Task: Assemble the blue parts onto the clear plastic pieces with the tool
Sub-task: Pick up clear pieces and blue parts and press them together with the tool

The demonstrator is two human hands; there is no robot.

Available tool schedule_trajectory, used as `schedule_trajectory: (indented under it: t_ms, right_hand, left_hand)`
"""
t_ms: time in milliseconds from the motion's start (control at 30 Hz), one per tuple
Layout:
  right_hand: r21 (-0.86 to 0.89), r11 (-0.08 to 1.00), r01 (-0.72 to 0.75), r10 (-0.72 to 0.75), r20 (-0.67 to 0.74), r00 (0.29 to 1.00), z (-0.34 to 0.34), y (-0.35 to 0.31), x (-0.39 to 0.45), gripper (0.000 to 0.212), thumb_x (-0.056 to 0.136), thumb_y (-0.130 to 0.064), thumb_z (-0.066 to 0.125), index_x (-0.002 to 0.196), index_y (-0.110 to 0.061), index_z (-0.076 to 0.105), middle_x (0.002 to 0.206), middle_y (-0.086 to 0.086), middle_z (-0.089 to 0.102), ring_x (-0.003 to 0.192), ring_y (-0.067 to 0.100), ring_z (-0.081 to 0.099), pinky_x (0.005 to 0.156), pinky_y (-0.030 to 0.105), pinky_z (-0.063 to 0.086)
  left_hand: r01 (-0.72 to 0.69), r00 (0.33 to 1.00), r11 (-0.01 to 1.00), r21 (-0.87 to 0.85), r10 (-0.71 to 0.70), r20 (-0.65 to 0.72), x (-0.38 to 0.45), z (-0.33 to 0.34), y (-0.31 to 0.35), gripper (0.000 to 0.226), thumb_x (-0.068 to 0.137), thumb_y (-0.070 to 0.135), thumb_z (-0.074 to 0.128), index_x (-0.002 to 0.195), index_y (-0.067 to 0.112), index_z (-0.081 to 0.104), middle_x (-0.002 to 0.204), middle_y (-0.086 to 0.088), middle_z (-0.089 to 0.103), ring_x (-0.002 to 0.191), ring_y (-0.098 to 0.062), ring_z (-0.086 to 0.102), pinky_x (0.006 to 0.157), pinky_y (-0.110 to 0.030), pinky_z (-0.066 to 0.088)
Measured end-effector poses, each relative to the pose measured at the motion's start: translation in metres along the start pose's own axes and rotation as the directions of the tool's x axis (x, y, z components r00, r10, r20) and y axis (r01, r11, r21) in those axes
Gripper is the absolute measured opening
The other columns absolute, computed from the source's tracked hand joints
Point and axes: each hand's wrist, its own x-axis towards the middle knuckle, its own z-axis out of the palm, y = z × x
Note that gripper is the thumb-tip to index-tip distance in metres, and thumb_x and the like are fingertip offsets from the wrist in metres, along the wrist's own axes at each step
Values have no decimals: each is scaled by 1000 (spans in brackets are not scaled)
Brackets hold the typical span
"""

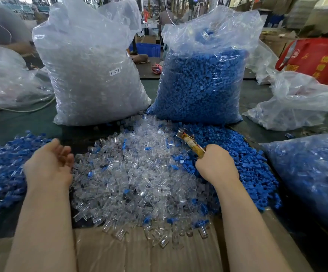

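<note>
The right hand point(216, 165) is curled round the handle of the yellow-wrapped tool point(190, 143), whose tip points toward eleven o'clock over the seam between the pile of clear plastic pieces point(137, 173) and the heap of blue parts point(237, 154) at its three o'clock. The left hand point(49, 163) hovers loose-fingered and holding nothing at the clear pile's nine o'clock edge, with mixed blue pieces point(0, 173) beyond it. Bare cardboard point(139, 256) lies at six o'clock, while two upright bags, clear point(92, 75) and blue point(202, 85), close off twelve.
</note>
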Motion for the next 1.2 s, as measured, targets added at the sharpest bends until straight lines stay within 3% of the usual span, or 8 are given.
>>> schedule_trajectory:
  t_ms: [100,233,400,500,567,733,900,1200]
  right_hand:
    - [-33,999,-2,3,16,1000,1,0,-1,22,88,-18,61,75,-16,44,73,5,51,61,20,49,46,27,29]
    - [-45,999,-16,17,20,1000,2,-1,1,22,89,-19,61,76,-18,43,75,4,51,63,20,47,47,28,30]
    - [-55,998,20,-19,10,1000,5,0,3,11,90,-21,59,90,-16,49,77,3,49,63,20,46,47,29,29]
    - [-39,999,37,-37,4,999,4,1,3,15,89,-22,59,97,-16,47,78,2,47,64,19,44,47,29,28]
    - [-32,999,43,-43,-4,999,4,2,3,19,89,-22,60,100,-16,47,78,1,46,67,21,46,48,30,28]
    - [20,999,49,-49,-19,999,5,2,5,16,88,-22,60,97,-16,50,82,4,51,77,28,53,56,32,35]
    - [125,989,79,-69,-85,994,2,2,5,12,84,-23,60,90,-20,50,80,3,55,68,21,53,52,30,35]
    - [501,841,203,-149,-145,978,-1,-7,2,13,85,-33,70,89,-24,62,75,-4,62,66,16,55,59,33,43]
  left_hand:
    - [-157,976,897,413,76,205,-12,16,-12,11,91,13,65,90,23,67,84,3,66,67,-4,58,58,-19,45]
    - [-483,829,577,659,58,556,-43,35,-33,11,88,21,71,92,31,73,83,13,70,75,-3,59,63,-18,41]
    - [-655,753,109,748,14,658,-56,48,-56,20,88,31,71,107,27,72,85,15,65,75,-3,59,71,-21,43]
    - [-682,731,-10,732,-44,681,-57,51,-61,36,87,36,72,122,30,66,102,7,63,79,-11,60,79,-29,47]
    - [-687,726,-53,724,-30,687,-58,52,-63,31,84,38,74,114,34,66,106,5,61,85,-13,59,78,-30,47]
    - [-698,716,33,716,37,697,-58,51,-63,15,80,28,79,81,30,64,83,13,63,76,-3,58,61,-22,40]
    - [-691,722,110,714,75,688,-59,52,-62,7,84,27,74,87,28,68,75,15,64,71,-2,59,62,-24,45]
    - [-489,790,651,580,50,611,-69,60,-58,9,87,29,73,79,25,74,67,3,73,65,-11,67,66,-27,56]
